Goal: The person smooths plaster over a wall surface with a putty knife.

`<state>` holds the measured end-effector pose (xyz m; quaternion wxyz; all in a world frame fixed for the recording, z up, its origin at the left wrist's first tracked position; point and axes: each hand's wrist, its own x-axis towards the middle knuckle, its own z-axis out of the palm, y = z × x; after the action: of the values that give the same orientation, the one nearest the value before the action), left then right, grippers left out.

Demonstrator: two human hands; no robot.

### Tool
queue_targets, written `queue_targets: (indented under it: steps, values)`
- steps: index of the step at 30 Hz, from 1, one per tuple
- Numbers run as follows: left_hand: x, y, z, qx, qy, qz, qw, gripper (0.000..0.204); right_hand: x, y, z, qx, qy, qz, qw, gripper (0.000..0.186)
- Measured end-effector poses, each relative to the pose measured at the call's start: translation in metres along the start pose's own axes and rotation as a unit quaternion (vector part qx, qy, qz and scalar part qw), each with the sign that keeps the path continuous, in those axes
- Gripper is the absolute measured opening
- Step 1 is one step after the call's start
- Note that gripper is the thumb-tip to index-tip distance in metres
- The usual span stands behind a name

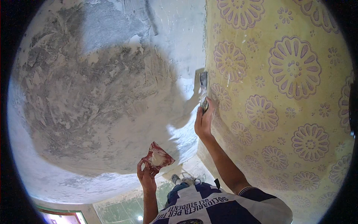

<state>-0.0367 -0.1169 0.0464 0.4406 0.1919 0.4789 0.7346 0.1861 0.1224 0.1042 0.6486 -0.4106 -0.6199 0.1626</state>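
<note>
My right hand [204,121] grips a putty knife [203,84] smeared with pale filler. Its blade points up at the inner corner where two walls meet, and I cannot tell whether it touches the surface. Lower and to the left, my left hand [148,177] pinches the edge of a dark red, roughly four-sided palette [167,161]. A dollop of whitish filler [157,159] lies in the middle of that palette. The grey, patchily plastered wall [104,97] spreads behind both hands on the left.
A yellow wall [257,149] with purple flower patterns stands close on the right. Green floor tiles [121,209] and my shoe [175,178] show below. A bright opening with a green frame [61,216] is at the lower left.
</note>
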Motion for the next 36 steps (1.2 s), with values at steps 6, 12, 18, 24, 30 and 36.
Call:
queue_targets:
  steps: [6, 12, 18, 24, 30, 36]
  values:
    - [-0.001, -0.004, 0.002, -0.018, -0.010, 0.001, 1.000, 0.026, 0.017, 0.003, 0.012, -0.021, 0.003, -0.058, 0.998, 0.046]
    - [-0.003, -0.001, 0.002, -0.003, -0.007, -0.001, 1.000, 0.027, -0.029, 0.026, 0.007, -0.011, -0.029, 0.037, 0.999, 0.047]
    - [-0.005, 0.001, 0.002, -0.004, -0.010, 0.012, 1.000, 0.026, 0.017, -0.003, 0.006, -0.022, 0.029, -0.037, 0.999, 0.047]
    - [-0.005, 0.001, 0.009, -0.011, -0.010, 0.006, 1.000, 0.026, 0.041, -0.022, 0.010, -0.011, 0.029, -0.054, 0.998, 0.049]
    - [-0.006, 0.001, 0.008, -0.007, -0.012, 0.005, 1.000, 0.026, -0.019, 0.023, 0.005, -0.042, -0.005, 0.003, 0.999, 0.049]
    - [-0.008, 0.002, 0.003, -0.004, 0.011, -0.002, 1.000, 0.028, -0.003, -0.004, 0.001, -0.024, 0.009, 0.008, 1.000, 0.047]
